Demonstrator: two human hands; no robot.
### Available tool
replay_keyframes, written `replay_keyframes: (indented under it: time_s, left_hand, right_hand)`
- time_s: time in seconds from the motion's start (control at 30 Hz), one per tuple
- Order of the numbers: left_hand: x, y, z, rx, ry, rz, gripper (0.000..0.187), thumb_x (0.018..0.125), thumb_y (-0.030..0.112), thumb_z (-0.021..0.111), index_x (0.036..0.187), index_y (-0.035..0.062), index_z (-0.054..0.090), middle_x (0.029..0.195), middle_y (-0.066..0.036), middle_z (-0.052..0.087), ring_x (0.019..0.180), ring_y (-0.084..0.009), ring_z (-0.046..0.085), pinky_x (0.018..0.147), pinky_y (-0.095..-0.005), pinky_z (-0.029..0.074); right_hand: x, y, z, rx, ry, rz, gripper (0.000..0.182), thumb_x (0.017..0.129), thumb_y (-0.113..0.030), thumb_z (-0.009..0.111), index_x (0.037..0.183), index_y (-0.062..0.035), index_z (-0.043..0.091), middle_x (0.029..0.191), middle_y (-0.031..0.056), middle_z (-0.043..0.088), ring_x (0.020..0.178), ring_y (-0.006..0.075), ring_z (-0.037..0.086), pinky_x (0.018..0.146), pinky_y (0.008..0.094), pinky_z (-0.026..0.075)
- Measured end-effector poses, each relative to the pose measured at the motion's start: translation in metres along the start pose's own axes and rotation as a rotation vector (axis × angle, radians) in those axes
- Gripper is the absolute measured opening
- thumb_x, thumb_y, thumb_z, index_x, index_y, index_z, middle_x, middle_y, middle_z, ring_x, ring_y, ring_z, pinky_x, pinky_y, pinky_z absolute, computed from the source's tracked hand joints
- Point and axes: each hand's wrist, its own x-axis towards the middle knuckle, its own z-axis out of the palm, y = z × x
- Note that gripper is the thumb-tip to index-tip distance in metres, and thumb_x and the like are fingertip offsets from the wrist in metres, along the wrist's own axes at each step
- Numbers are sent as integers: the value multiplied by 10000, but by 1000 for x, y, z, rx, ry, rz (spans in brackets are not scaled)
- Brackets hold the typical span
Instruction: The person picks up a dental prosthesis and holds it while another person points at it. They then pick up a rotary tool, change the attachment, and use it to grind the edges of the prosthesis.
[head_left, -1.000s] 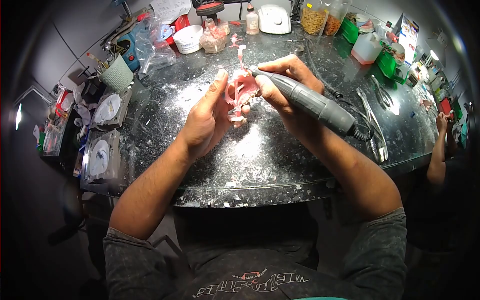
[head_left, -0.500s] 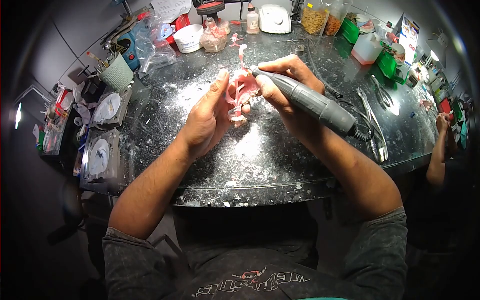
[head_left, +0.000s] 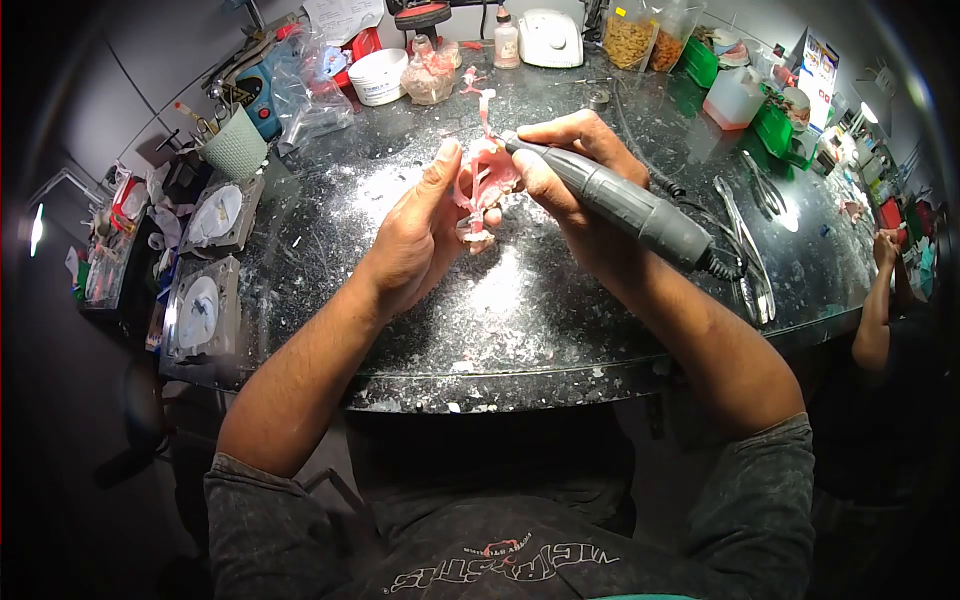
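One pink molded piece, held up over a speckled black bench in the left hand: thumb on one side, fingers partly hidden behind, closed enough to hold it, apparently for steadiness with the hollow side exposed. In the right hand, a thick grey handpiece, gripped snugly pen-style near its nose, likely for fine control; tip at the piece's upper edge, actual contact impossible to tell. Coiled cord at the back end, well apart from the tip.

Mottled dark grey T-shirt, short sleeves, white-outlined lettering, small red emblem, bare forearms, bare fingers
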Motion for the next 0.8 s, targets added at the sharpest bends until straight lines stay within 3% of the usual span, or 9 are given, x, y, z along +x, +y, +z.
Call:
replay_keyframes:
  time_s: [0.8]
  left_hand:
    - [-1,1,2,41,1,-4,506,1052,486,339,1314,89,511,1097,-40,633,906,-136,607,701,-288,452]
  right_hand:
    - [0,3,0,5,1,-7,290,814,-248,802,968,-36,677,858,81,726,800,132,713,703,263,564]
